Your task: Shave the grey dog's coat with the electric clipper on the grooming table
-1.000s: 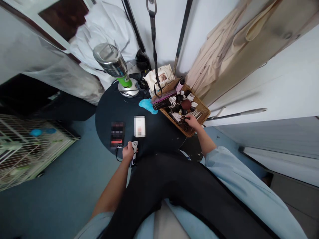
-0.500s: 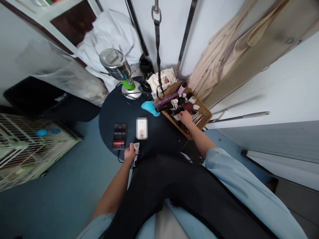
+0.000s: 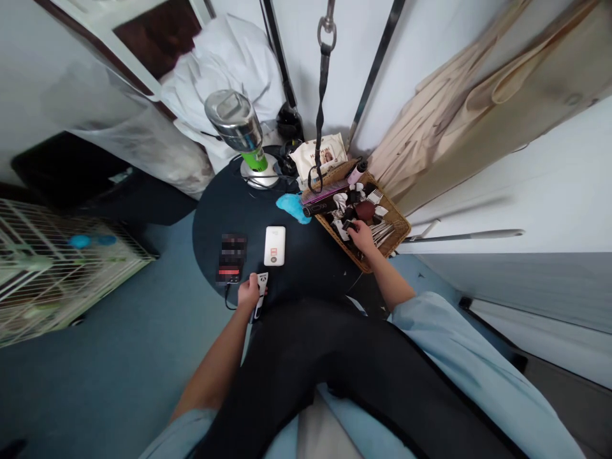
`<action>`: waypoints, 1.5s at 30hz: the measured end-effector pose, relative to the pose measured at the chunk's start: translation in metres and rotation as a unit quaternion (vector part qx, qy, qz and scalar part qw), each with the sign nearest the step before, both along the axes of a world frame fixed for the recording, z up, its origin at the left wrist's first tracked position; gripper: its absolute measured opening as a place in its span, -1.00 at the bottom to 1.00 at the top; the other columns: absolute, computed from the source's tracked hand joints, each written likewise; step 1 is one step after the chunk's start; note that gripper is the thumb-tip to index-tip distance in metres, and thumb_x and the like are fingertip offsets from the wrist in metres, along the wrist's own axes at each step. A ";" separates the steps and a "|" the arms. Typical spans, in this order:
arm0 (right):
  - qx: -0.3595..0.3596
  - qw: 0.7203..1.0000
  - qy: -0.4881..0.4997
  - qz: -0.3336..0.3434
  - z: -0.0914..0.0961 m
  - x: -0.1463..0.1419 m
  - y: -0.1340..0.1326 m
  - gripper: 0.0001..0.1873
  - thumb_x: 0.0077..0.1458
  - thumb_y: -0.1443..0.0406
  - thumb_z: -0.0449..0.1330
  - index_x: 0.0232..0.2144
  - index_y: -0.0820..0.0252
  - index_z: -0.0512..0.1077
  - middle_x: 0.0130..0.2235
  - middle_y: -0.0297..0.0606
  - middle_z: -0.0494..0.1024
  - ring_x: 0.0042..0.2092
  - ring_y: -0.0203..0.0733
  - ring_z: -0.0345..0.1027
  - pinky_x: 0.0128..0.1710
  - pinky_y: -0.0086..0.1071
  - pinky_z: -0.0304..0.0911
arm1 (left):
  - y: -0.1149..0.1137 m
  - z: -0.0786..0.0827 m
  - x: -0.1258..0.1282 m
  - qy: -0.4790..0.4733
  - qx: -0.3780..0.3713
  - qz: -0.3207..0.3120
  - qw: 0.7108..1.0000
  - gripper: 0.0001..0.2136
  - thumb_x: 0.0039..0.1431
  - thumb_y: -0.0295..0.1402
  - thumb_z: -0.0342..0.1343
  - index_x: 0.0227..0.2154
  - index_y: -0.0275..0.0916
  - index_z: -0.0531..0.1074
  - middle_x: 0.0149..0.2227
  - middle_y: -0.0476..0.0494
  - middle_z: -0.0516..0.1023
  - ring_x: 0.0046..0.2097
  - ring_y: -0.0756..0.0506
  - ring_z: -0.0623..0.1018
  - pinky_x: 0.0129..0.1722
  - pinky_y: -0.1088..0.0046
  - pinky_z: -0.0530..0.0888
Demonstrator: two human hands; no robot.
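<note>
My left hand point(image 3: 248, 293) is closed around a small white clipper point(image 3: 261, 288) with a panda face, held at the near edge of the round dark table point(image 3: 306, 255). My right hand point(image 3: 362, 236) reaches into a woven basket point(image 3: 396, 223) at the table's right side. Its fingers are curled on a small dark piece among several combs, brushes and clipper guards; I cannot make out what it is. A white power bank point(image 3: 275, 245) and a phone point(image 3: 231, 257) lie flat between the two hands.
A steel and green appliance point(image 3: 239, 131) stands at the table's back, beside a blue cloth point(image 3: 292, 206) and a wipes pack point(image 3: 319, 154). A strap point(image 3: 321, 95) hangs over the basket. A wire cage point(image 3: 52, 268) sits left on the blue floor. My dark-trousered leg point(image 3: 344, 370) fills the foreground.
My right hand shifted leftward and deeper into the basket, then drew back slightly, fingers curling on an item. The left hand kept its grip on the clipper. The view tilted a little.
</note>
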State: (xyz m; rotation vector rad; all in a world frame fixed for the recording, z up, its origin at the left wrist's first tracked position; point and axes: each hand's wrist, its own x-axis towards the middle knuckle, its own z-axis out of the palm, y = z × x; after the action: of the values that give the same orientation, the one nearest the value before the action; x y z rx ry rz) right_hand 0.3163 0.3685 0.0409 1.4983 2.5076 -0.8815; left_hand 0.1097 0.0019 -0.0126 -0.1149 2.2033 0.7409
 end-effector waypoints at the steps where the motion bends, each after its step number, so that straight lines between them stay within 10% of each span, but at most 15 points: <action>1: -0.006 1.000 0.001 -0.006 0.000 0.007 -0.002 -0.62 0.27 0.22 0.05 0.02 0.29 0.48 -0.08 -0.12 0.61 -0.09 -0.12 0.48 -0.06 -0.34 0.32 | -0.001 -0.002 -0.001 0.001 -0.003 -0.005 1.000 -0.46 0.27 0.01 -0.17 -0.50 -0.29 0.53 -0.50 -0.33 0.62 -0.42 -0.23 0.63 -0.39 0.34 0.51; 5: -0.021 0.999 0.007 -0.031 -0.001 0.014 -0.002 -0.59 0.30 0.18 0.00 -0.27 0.29 0.59 -0.27 -0.11 0.63 -0.18 -0.10 0.47 -0.10 -0.34 0.30 | -0.005 -0.009 -0.003 0.002 -0.008 -0.012 1.000 -0.44 0.26 0.03 -0.20 -0.49 -0.28 0.55 -0.50 -0.33 0.62 -0.40 -0.25 0.63 -0.39 0.33 0.51; 14: -0.055 0.991 0.066 -0.101 -0.008 -0.034 0.020 -0.70 0.01 0.31 0.29 -0.15 0.24 0.52 -0.05 -0.01 0.57 0.01 0.03 0.44 0.07 -0.22 0.26 | 0.000 -0.002 -0.001 0.006 -0.002 -0.002 1.000 -0.47 0.28 0.00 -0.18 -0.51 -0.26 0.52 -0.49 -0.33 0.62 -0.43 -0.24 0.62 -0.38 0.33 0.51; 22: -0.167 0.946 0.207 -0.185 0.027 -0.021 -0.007 -0.81 0.18 0.14 0.07 -0.28 0.13 0.30 -0.19 -0.18 0.63 -0.36 -0.26 0.41 -0.42 -0.42 0.34 | 0.001 0.002 -0.002 0.006 -0.015 -0.011 1.000 -0.46 0.26 0.01 -0.20 -0.51 -0.25 0.53 -0.49 -0.34 0.62 -0.39 -0.27 0.63 -0.38 0.31 0.50; 28: -0.383 0.764 0.435 -0.284 0.065 -0.017 -0.042 -0.67 -0.02 0.18 0.30 -0.41 0.08 0.18 -0.18 -0.32 0.64 -0.44 -0.39 0.31 -0.56 -0.57 0.20 | 0.002 0.003 -0.003 0.014 -0.023 -0.026 0.999 -0.44 0.27 0.00 -0.22 -0.51 -0.28 0.54 -0.50 -0.33 0.61 -0.38 -0.25 0.63 -0.37 0.33 0.50; 31: -0.400 0.727 0.471 -0.300 0.069 -0.021 -0.049 -0.64 -0.03 0.17 0.33 -0.40 0.08 0.18 -0.27 -0.38 0.62 -0.47 -0.42 0.27 -0.57 -0.59 0.17 | 0.003 0.004 -0.003 0.013 -0.013 -0.019 1.000 -0.44 0.28 0.00 -0.21 -0.48 -0.30 0.54 -0.50 -0.31 0.62 -0.41 -0.23 0.63 -0.38 0.35 0.50; 37: -0.207 0.898 0.284 -0.265 0.034 -0.019 -0.040 -0.74 0.12 0.10 0.19 -0.44 0.11 0.27 -0.57 -0.50 0.31 -0.55 -0.38 0.13 -0.58 -0.52 0.11 | 0.006 0.010 -0.002 0.016 -0.014 -0.013 1.000 -0.45 0.28 -0.02 -0.19 -0.51 -0.31 0.53 -0.51 -0.32 0.61 -0.42 -0.23 0.62 -0.37 0.33 0.51; 45: -0.065 0.981 0.075 -0.169 0.007 -0.002 0.003 -0.75 0.20 0.24 0.12 -0.24 0.28 0.53 -0.19 -0.15 0.57 -0.11 -0.11 0.45 -0.09 -0.36 0.30 | 0.009 0.018 -0.001 0.016 -0.016 -0.020 1.000 -0.46 0.30 -0.04 -0.20 -0.54 -0.29 0.52 -0.52 -0.32 0.61 -0.38 -0.26 0.63 -0.33 0.32 0.50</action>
State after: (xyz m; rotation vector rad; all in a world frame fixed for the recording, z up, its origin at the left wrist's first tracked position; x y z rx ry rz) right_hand 0.3146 0.3718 0.0476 1.9115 2.2691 -1.2234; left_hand 0.1085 0.0110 0.0058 -0.0753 2.2418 0.6892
